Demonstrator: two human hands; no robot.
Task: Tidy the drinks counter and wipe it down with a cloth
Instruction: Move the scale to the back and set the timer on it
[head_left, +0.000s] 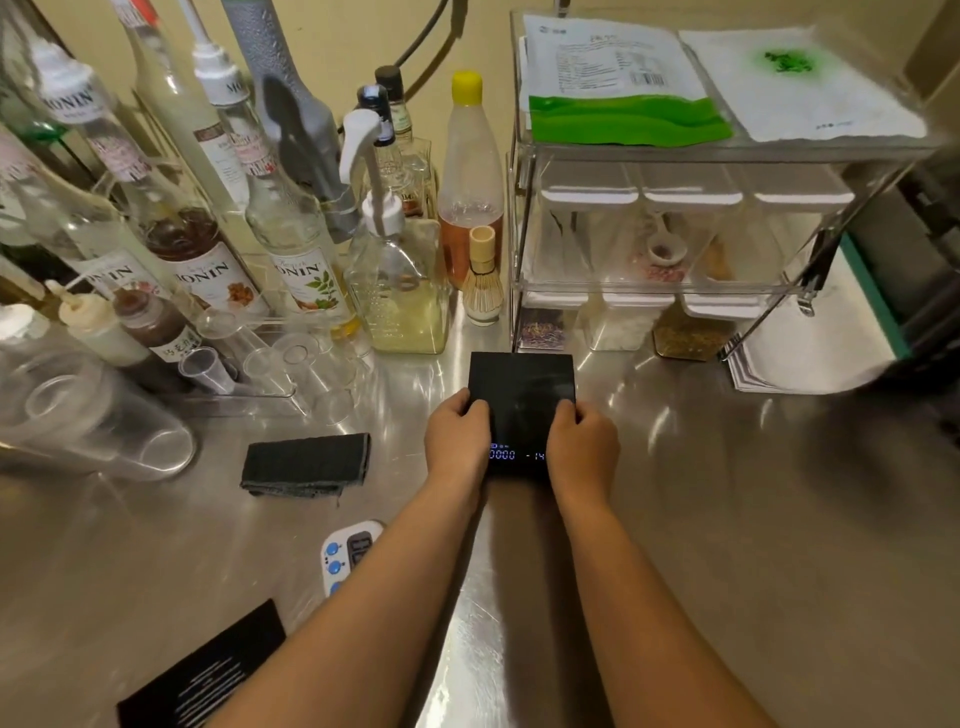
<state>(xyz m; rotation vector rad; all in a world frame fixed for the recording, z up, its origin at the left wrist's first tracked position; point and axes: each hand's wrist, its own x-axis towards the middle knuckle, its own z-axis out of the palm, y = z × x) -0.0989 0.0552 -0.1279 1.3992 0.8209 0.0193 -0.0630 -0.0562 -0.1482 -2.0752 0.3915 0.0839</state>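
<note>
Centrally, both hands' fingers gripping scale (521, 395) side edges (display lit), bare counter (727, 493) rightward, cloth (306, 464) leftward

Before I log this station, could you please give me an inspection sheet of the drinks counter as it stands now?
Surface: steel counter, shiny, no spills visible.
Job's things: black scale, display lit, at mid counter; folded dark cloth lying to its left, untouched.
Clutter: syrup bottles and clear cups at left; bamboo whisk; white timer; black card at the near edge.
Grippers: left hand and right hand grip the scale's sides.
Cables: dark cable on the back wall.
Surroundings: clear rack of containers, packets on top.
</note>
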